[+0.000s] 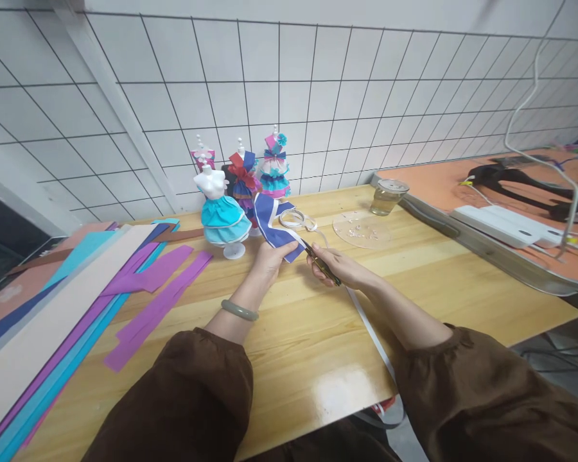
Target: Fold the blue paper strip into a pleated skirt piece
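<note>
My left hand (271,258) pinches a piece of blue paper or fabric (266,208) with a white stripe along it. Close by on the right, my right hand (337,264) is closed around a slim dark and gold tool, apparently small scissors or snips (326,264), whose tip meets the blue piece's edge. A white ribbon (366,321) trails from near my right hand toward the table's front edge. Behind the hands lies a coil of white ribbon (293,219). Left of them stands a white mini mannequin (212,183) in a turquoise tiered skirt (224,221).
Several other dressed mannequins (274,168) stand by the tiled wall. Coloured strips (77,301) cover the table's left side, with purple pieces (158,311) beside them. A clear plate (361,230) with small bits and a lidded cup (388,197) are at the back right, near white power strips (503,226).
</note>
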Demonstrator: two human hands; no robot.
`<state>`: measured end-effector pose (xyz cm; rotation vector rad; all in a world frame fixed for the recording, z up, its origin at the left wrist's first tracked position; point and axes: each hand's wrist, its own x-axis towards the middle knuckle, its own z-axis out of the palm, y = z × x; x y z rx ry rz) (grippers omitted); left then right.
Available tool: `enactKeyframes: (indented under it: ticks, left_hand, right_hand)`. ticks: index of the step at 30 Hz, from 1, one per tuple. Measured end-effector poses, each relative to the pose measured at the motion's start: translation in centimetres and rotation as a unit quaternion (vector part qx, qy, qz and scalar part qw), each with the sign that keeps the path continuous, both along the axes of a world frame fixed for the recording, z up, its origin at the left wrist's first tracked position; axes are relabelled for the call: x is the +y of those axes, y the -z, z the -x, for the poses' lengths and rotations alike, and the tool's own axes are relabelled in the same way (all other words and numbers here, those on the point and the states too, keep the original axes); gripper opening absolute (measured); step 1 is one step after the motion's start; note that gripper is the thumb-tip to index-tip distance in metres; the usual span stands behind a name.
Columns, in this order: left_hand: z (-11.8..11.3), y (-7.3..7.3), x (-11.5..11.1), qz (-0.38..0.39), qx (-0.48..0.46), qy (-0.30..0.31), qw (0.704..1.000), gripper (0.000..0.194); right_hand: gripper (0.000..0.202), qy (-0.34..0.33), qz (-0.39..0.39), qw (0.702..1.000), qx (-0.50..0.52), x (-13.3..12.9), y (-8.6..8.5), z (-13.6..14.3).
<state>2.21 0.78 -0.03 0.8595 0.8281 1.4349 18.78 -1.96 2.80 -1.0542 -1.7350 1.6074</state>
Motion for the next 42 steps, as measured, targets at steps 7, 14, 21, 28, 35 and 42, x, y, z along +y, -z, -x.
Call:
enactKeyframes:
  ticks: [7, 14, 21, 28, 35, 42]
  left_hand:
    - [0.0, -0.1, 0.0, -0.004, 0.024, 0.009, 1.000, 0.034]
    - [0.0, 0.0, 0.0, -0.006, 0.024, 0.008, 1.000, 0.036]
    - [-0.1, -0.4, -0.4, 0.021, -0.003, 0.018, 1.000, 0.036]
    - [0.0, 0.1, -0.1, 0.001, 0.005, 0.005, 1.000, 0.034]
    - [-0.1, 0.3, 0.0, -0.007, 0.008, 0.016, 1.000, 0.038]
    - [-0.1, 0.3, -0.1, 0.001, -0.001, 0.015, 1.000, 0.037]
  right_hand:
    - [0.043, 0.003, -0.004, 1.000, -0.008, 0.0, 0.0, 0.1]
    - [0.042, 0.000, 0.004, 1.000, 0.012, 0.3, 0.5, -0.1]
    - [0.042, 0.001, 0.020, 1.000, 0.019, 0.5, 0.9, 0.0]
    - [0.042, -0.003, 0.020, 0.999, 0.031, 0.5, 1.1, 0.0]
    - [0.043, 0.004, 0.024, 0.999, 0.027, 0.6, 1.0, 0.0]
    - [0.044, 0.006, 0.024, 0.999, 0.022, 0.6, 1.0, 0.0]
